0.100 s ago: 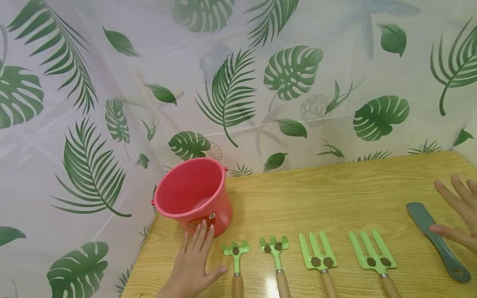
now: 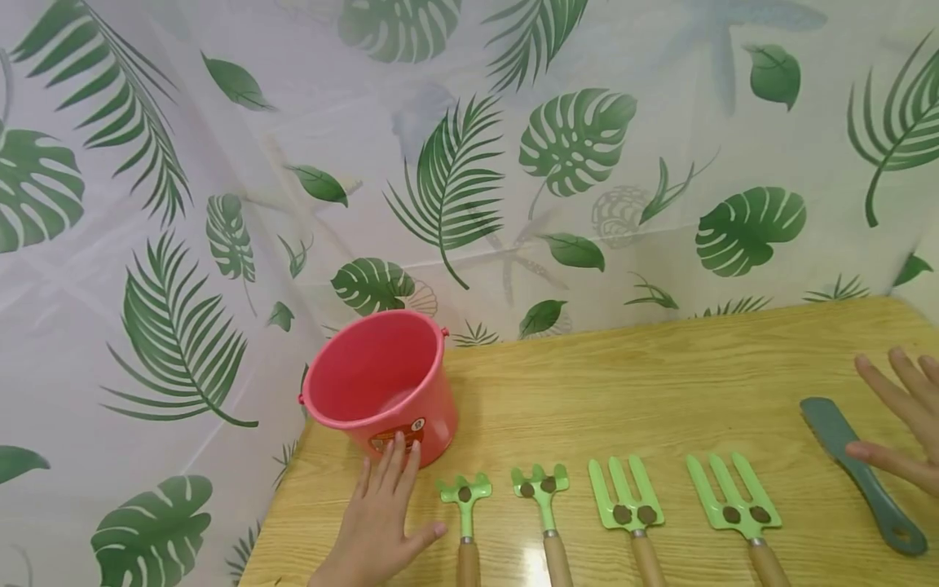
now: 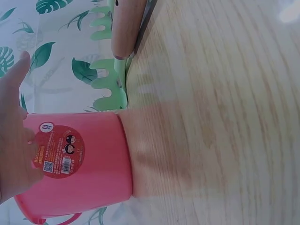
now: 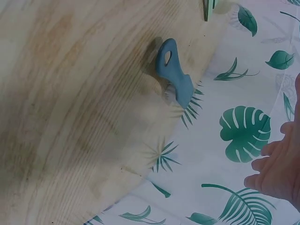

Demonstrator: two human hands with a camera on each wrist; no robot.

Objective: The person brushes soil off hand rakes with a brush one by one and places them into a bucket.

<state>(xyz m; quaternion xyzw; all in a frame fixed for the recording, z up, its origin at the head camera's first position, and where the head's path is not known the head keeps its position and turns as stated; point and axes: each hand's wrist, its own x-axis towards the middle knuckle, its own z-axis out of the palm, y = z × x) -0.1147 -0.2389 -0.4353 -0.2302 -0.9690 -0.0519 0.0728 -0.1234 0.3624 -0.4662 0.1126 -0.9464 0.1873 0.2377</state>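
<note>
My left hand (image 2: 377,518) is spread with straight fingers in front of a red bucket (image 2: 433,408); whether the fingertips touch its label cannot be told. In the left wrist view the bucket (image 3: 103,164) shows a round label beside that hand (image 3: 14,136). On the right, my right hand (image 2: 905,416) hovers with its fingers apart, holding nothing. Below it lies a blue-grey brush (image 2: 854,469), whose pale bristles face the table in the right wrist view. Between the hands are two small green hand rakes (image 2: 466,505) (image 2: 544,501) and two green hand forks (image 2: 627,497) (image 2: 736,497), all with wooden handles.
Brown lumps sit on the heads of the rakes and forks. Everything rests on a wood-grain table (image 2: 587,383). A white sheet with green leaf prints (image 2: 469,163) hangs behind the table and along its left side.
</note>
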